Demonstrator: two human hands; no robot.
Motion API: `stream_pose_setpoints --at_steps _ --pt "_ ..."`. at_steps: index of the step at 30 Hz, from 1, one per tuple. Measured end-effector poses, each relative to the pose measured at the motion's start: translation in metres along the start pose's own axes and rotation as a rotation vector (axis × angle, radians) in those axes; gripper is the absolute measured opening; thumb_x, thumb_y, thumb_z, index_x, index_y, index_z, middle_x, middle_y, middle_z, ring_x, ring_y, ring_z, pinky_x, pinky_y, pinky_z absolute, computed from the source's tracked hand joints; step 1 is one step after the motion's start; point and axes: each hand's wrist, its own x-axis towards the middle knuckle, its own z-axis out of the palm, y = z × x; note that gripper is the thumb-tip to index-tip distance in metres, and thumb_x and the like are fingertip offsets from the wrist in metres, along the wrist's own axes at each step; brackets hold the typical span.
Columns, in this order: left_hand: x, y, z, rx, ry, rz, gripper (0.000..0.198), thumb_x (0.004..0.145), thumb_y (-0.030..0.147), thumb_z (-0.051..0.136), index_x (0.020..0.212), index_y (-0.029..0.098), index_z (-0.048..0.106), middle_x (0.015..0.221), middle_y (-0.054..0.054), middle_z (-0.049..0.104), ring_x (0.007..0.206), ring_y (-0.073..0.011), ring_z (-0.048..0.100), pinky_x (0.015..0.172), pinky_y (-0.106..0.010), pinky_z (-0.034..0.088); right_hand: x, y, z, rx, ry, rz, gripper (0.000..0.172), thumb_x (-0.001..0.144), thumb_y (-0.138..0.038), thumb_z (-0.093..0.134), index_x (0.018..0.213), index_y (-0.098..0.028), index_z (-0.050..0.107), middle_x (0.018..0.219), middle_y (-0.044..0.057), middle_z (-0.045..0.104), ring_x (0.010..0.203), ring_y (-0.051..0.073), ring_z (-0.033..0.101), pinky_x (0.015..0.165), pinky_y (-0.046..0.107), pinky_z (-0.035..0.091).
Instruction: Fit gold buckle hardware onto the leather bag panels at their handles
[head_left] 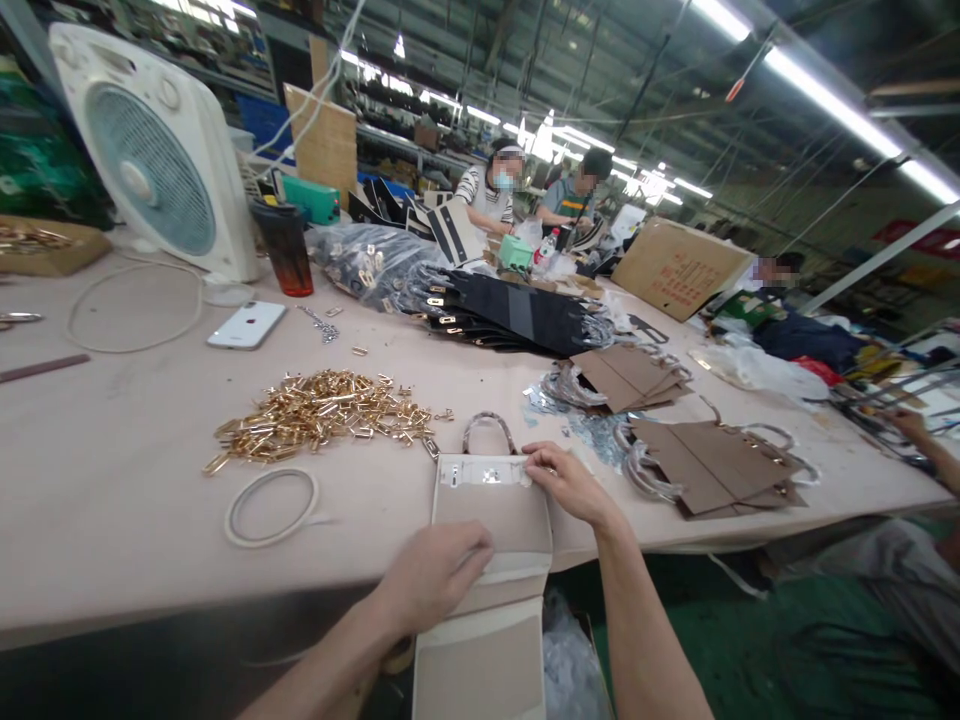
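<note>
A beige bag piece (pixel 491 520) with a small handle loop lies over the table's near edge and hangs down toward me. My left hand (pixel 435 570) is curled over its lower left part, pressing it down with closed fingers. At the flap's top right corner, my right hand (pixel 566 480) pinches the flap with fingers pressed together. A heap of small gold metal fittings (pixel 319 412) lies just to the left of the bag, and a white ring of cord (pixel 270 507) sits below that heap.
A white fan (pixel 154 150), a dark cup (pixel 283 245) and a white phone (pixel 246 324) stand at the far left. Stacks of brown bag pieces (pixel 705 460) and black bag pieces (pixel 517 312) lie to the right. Other people work at the far end and at the right edge.
</note>
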Motion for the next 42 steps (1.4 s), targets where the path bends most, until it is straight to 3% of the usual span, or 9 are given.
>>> stream_pose_setpoints --at_steps 8,14,18,27,29,32,35,38,42 --pt "0.002 0.000 -0.001 -0.036 -0.007 0.009 0.025 0.105 0.032 0.047 0.102 0.023 0.070 0.096 -0.002 0.075 0.089 -0.0178 0.069 0.082 -0.026 0.048 0.001 0.009 0.006 -0.001 0.028 0.003 0.015 0.088 -0.034 0.070 0.093 -0.019 0.070 0.113 0.008 0.071 0.105 0.022 0.064 0.092 0.036 0.049" --pt "0.003 0.000 -0.006 -0.168 0.004 0.047 0.028 0.105 0.033 0.049 0.110 0.024 0.074 0.111 -0.003 0.077 0.103 -0.0182 0.069 0.094 -0.026 0.049 0.007 0.015 0.008 0.093 0.049 0.078 0.048 0.079 -0.036 0.079 0.121 -0.018 0.065 0.101 0.003 0.071 0.086 0.017 0.063 0.080 0.032 0.050" --pt "0.002 0.000 -0.006 -0.167 0.011 0.041 0.027 0.104 0.034 0.052 0.106 0.023 0.077 0.099 -0.002 0.077 0.092 -0.0163 0.070 0.086 -0.024 0.050 0.015 0.021 0.011 0.106 0.068 0.125 0.036 0.084 -0.044 0.074 0.107 -0.016 0.073 0.081 0.001 0.068 0.076 0.017 0.060 0.071 0.030 0.047" --pt "0.001 -0.003 -0.004 -0.241 0.032 -0.006 0.031 0.101 0.037 0.055 0.116 0.022 0.078 0.114 -0.006 0.080 0.105 -0.0205 0.072 0.097 -0.029 0.053 0.008 0.023 0.037 0.019 0.297 0.103 0.035 0.089 -0.049 0.066 0.102 -0.018 0.076 0.089 0.006 0.076 0.083 0.023 0.067 0.081 0.036 0.052" --pt "0.000 -0.005 -0.005 -0.236 0.039 -0.011 0.037 0.102 0.038 0.054 0.128 0.022 0.073 0.122 -0.007 0.077 0.110 -0.0214 0.071 0.104 -0.033 0.051 0.002 0.020 0.044 0.004 0.395 0.065 0.037 0.091 -0.051 0.064 0.106 -0.019 0.075 0.101 0.009 0.078 0.094 0.025 0.069 0.090 0.040 0.052" --pt "0.000 -0.008 -0.006 -0.211 0.030 -0.038 0.054 0.101 0.036 0.053 0.152 0.020 0.052 0.114 -0.007 0.077 0.103 -0.0209 0.070 0.101 -0.035 0.050 -0.010 0.013 0.046 0.008 0.571 0.008 0.040 0.093 -0.051 0.065 0.114 -0.018 0.074 0.118 0.013 0.075 0.106 0.027 0.068 0.098 0.042 0.051" --pt "0.000 -0.010 -0.006 -0.210 0.000 -0.059 0.066 0.099 0.028 0.050 0.162 0.017 0.034 0.106 -0.005 0.075 0.095 -0.0194 0.068 0.093 -0.033 0.051 -0.030 -0.006 0.043 0.073 0.682 0.002 0.036 0.096 -0.050 0.063 0.113 -0.019 0.073 0.113 0.011 0.075 0.102 0.025 0.068 0.095 0.041 0.053" --pt "0.000 -0.011 -0.006 -0.200 -0.034 -0.057 0.069 0.096 0.024 0.047 0.163 0.019 0.032 0.108 -0.005 0.073 0.094 -0.0201 0.067 0.091 -0.034 0.051 -0.056 -0.034 0.047 0.123 0.486 -0.035 0.029 0.099 -0.046 0.063 0.109 -0.021 0.073 0.101 0.008 0.075 0.092 0.022 0.070 0.086 0.037 0.057" --pt "-0.001 -0.009 -0.007 -0.189 -0.025 -0.021 0.073 0.091 0.021 0.046 0.162 0.019 0.032 0.121 -0.009 0.073 0.111 -0.0251 0.067 0.102 -0.041 0.050 -0.082 -0.065 0.068 0.003 0.134 -0.219 0.024 0.101 -0.034 0.063 0.122 -0.025 0.070 0.118 0.009 0.073 0.107 0.023 0.069 0.094 0.038 0.057"
